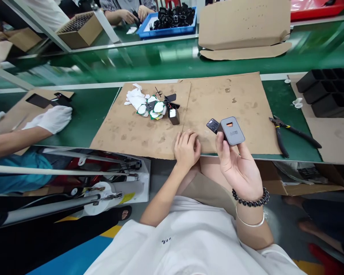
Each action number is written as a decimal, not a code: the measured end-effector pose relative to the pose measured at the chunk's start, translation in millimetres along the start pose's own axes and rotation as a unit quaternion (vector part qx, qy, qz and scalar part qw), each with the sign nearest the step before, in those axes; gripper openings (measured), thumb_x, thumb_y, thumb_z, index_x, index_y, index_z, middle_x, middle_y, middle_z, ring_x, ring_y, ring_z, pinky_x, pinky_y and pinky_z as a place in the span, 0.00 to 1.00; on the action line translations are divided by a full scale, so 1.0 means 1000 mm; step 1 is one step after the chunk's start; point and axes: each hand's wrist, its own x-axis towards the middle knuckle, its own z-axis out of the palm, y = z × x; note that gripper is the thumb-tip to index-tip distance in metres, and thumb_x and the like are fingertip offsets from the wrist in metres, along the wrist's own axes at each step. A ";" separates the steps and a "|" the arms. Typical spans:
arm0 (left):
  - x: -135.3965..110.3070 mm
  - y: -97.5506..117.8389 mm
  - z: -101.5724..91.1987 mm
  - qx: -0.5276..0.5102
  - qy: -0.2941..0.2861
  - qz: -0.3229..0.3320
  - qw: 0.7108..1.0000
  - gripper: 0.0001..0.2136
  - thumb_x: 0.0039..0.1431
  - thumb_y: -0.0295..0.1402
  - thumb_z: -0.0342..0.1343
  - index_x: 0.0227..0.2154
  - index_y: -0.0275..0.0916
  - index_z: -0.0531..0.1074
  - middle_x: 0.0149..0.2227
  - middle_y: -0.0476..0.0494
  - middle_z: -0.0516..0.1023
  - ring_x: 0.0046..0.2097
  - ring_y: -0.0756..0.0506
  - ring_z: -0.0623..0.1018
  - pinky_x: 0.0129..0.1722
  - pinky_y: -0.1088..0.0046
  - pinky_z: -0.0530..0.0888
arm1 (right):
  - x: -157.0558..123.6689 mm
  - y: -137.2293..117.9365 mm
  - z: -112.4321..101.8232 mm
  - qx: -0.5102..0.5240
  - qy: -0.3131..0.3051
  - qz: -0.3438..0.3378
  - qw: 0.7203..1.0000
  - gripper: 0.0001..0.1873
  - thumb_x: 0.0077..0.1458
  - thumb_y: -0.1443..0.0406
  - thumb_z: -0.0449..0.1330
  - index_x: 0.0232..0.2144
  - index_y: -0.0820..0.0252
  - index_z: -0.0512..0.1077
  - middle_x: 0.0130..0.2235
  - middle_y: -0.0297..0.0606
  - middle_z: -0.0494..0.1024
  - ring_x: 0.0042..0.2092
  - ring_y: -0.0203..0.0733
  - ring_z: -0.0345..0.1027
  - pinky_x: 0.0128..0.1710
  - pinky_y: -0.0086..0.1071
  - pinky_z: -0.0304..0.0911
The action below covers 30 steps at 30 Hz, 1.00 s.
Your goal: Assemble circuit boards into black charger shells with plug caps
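Observation:
My right hand (pixel 240 170) holds up a USB charger (pixel 232 131), its grey face with a USB port turned toward me. Behind the charger's left side is a small glossy black piece (pixel 212 125); whether the two are joined I cannot tell. My left hand (pixel 187 148) rests on the front edge of the cardboard sheet (pixel 223 95), fingers curled loosely, nothing visible in them. Beyond it stands an open black charger case (pixel 173 115) with a white part inside. Beside that case lie several green-edged circuit boards with white tops (pixel 156 110) and a crumpled white glove (pixel 136 98).
Diagonal cutters (pixel 283 131) lie to the right. Black cases (pixel 329 91) stand in rows at the far right. At left, a co-worker's gloved hand (pixel 55 118) is near black parts. Across the bench are a blue tray (pixel 166 33) of black parts and a cardboard box (pixel 80 32).

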 end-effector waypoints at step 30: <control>0.000 0.003 -0.002 0.008 -0.019 -0.018 1.000 0.09 0.64 0.29 0.52 0.43 0.40 0.76 0.48 0.40 0.83 0.53 0.42 0.81 0.64 0.59 0.69 | -0.019 -0.025 0.043 0.157 0.124 0.050 0.978 0.11 0.68 0.62 0.57 0.44 0.52 0.80 0.47 0.30 0.85 0.49 0.29 0.80 0.52 0.21 0.73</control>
